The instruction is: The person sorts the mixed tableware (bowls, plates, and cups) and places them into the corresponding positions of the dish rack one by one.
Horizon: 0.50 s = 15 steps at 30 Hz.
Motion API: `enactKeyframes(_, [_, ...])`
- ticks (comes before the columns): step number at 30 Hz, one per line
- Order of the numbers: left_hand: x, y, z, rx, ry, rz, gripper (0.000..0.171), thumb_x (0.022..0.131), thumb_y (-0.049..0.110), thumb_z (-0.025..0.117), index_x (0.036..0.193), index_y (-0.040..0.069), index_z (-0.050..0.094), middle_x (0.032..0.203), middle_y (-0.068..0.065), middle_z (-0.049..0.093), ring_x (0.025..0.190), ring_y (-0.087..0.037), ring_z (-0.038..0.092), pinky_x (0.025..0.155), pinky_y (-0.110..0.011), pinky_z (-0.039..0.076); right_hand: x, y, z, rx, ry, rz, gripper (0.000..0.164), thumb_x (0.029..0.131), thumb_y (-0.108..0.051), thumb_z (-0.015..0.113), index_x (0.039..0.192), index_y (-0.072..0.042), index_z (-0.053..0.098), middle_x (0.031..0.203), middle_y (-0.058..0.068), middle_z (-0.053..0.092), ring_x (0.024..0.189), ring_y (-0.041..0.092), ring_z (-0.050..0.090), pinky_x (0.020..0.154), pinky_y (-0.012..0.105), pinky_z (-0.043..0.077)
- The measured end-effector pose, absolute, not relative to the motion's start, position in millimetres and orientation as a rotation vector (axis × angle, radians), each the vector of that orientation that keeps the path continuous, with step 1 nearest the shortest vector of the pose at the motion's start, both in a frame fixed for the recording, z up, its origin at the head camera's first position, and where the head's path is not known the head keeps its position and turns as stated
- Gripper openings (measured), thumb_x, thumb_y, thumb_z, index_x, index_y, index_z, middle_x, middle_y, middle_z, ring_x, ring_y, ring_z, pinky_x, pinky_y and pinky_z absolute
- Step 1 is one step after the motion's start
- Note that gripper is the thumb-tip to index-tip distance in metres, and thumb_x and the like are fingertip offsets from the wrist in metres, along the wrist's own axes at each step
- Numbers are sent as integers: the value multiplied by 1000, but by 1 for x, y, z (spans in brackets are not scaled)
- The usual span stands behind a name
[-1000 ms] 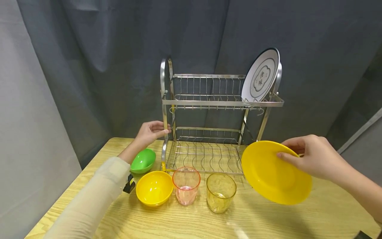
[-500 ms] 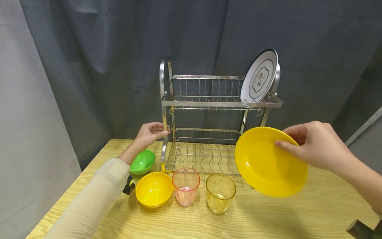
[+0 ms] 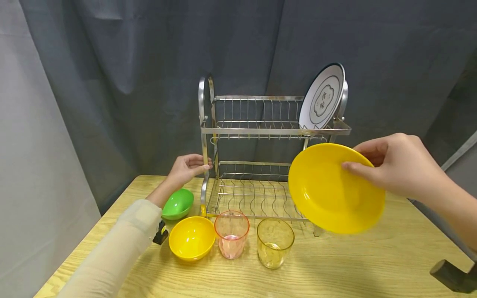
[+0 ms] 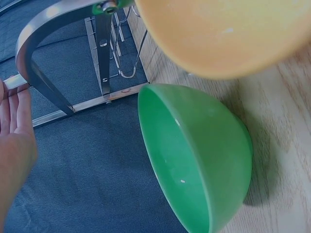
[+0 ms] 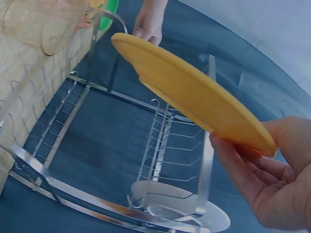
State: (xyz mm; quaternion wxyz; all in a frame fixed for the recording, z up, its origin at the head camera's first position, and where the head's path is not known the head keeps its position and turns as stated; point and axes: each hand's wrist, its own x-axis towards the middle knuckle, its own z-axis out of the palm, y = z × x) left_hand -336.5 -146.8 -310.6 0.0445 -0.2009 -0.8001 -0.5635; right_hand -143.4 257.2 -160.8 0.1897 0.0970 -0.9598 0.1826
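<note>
Your right hand (image 3: 400, 165) pinches the yellow plate (image 3: 328, 194) by its rim, up before the right end of the rack (image 3: 257, 131) | your left hand (image 3: 185, 169) grips its left post (image 3: 204, 145) | 2 cups (image 3: 232, 245) in front

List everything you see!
wooden table: 1, tan, below
metal dish rack: 1, silver, centre
round patterned plate: 1, white, rack's top
flat round plate: 1, yellow, in right hand
round green bowl: 1, green, back left
round yellow bowl: 1, yellow, front left
clear pink cup: 1, pink, front middle
clear yellow cup: 1, yellow, beside pink
cloth backdrop: 1, grey, behind
gadgets: 2, black, wrists
sleeve: 1, cream, left
left hand: 1, bare, rack's left
right hand: 1, bare, right
</note>
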Motion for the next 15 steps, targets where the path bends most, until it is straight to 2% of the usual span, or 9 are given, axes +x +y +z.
enactKeyframes(3, [-340,-148,-314,-623,-2433,-1725,40,88,22,74,118,-3,66,122,-21,69,102,-19,73,93,-33,59,-145,256,-153,263,-2682,507,40,83,-23,80,106,9,71,81,21,74,61,17,66,50,13,49])
enactKeyframes(5, [-358,-155,-328,-714,-2375,-1786,38,87,26,75,115,2,68,119,-17,72,102,-17,73,94,-32,59,-146,256,-147,256,-2666,516,42,83,-25,79,106,9,70,81,23,74,61,17,66,49,13,48])
enactKeyframes(10, [-361,-155,-332,-714,-2369,-1788,35,87,27,75,113,5,70,114,-7,75,99,-11,73,91,-26,59,-151,263,-132,221,-2594,558,45,82,-30,80,106,7,71,82,23,74,54,2,61,48,12,48])
enactKeyframes(12, [-343,-147,-317,-601,-2433,-1745,35,88,21,74,116,1,68,118,-13,73,101,-14,73,93,-31,59,-154,268,-126,208,-2563,584,48,81,-33,81,107,5,71,83,22,75,53,-5,58,48,10,48])
enactKeyframes(15, [-343,-147,-316,-611,-2432,-1750,36,88,20,74,117,0,67,119,-14,72,102,-16,73,93,-33,59,-159,276,-117,191,-2530,620,51,80,-38,81,109,4,71,71,0,75,54,-8,57,48,9,47])
